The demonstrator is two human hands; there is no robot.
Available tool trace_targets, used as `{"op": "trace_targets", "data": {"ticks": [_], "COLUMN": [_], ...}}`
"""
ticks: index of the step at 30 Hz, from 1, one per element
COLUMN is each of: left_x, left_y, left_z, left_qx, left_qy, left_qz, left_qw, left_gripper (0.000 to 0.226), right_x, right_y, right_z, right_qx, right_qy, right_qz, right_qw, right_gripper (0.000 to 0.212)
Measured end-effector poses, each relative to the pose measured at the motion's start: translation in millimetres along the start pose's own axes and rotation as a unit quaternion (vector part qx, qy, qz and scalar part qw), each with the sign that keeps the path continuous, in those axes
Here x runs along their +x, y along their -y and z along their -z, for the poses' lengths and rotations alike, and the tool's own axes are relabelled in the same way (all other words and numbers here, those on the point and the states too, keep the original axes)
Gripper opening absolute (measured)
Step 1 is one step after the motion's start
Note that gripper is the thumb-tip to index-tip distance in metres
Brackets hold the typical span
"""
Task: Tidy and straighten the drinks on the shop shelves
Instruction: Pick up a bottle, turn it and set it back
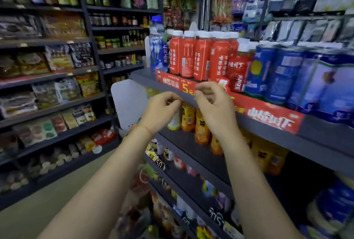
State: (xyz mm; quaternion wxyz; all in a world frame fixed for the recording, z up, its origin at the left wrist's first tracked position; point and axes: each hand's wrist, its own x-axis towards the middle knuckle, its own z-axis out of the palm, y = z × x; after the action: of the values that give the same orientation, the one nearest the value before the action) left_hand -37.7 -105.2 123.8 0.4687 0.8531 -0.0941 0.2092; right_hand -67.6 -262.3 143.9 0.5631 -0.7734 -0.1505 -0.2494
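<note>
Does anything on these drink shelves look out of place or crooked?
Mildly. One blue water bottle stands alone at the left end of the red bottles, the only one of its kind visible. The yellow juice bottles below sit unevenly. Nothing looks spilled or damaged.
</note>
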Motion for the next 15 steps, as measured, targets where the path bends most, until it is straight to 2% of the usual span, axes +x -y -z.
{"op": "trace_targets", "data": {"ticks": [3,5,8,11,15], "left_x": [47.8,82.0,137.4,188.0,239.6], "left_y": [31.3,48.1,70.6,94.5,111.5], "left_z": [15.7,29.8,54.9,70.9,75.4], "left_qx": [0.005,-0.002,-0.010,-0.035,-0.118], "left_qy": [-0.056,-0.089,-0.114,-0.110,-0.014], "left_qz": [-0.012,-0.024,-0.017,-0.010,0.028], "left_qw": [0.998,0.996,0.993,0.993,0.992], "left_gripper": [0.014,0.019,0.017,0.033,0.057], "right_x": [45.2,76.6,124.1,164.1,205.7], "right_y": [6.2,12.5,18.0,19.7,16.2], "right_z": [-42.6,-69.7,-108.8,-144.7,-181.2], "right_qx": [-0.011,-0.035,-0.124,-0.210,-0.231], "right_qy": [0.025,0.029,0.024,0.043,0.053], "right_qz": [0.034,0.063,0.087,0.013,-0.098], "right_qw": [0.999,0.997,0.988,0.977,0.967], "right_gripper": [0.016,0.022,0.034,0.041,0.047]}}
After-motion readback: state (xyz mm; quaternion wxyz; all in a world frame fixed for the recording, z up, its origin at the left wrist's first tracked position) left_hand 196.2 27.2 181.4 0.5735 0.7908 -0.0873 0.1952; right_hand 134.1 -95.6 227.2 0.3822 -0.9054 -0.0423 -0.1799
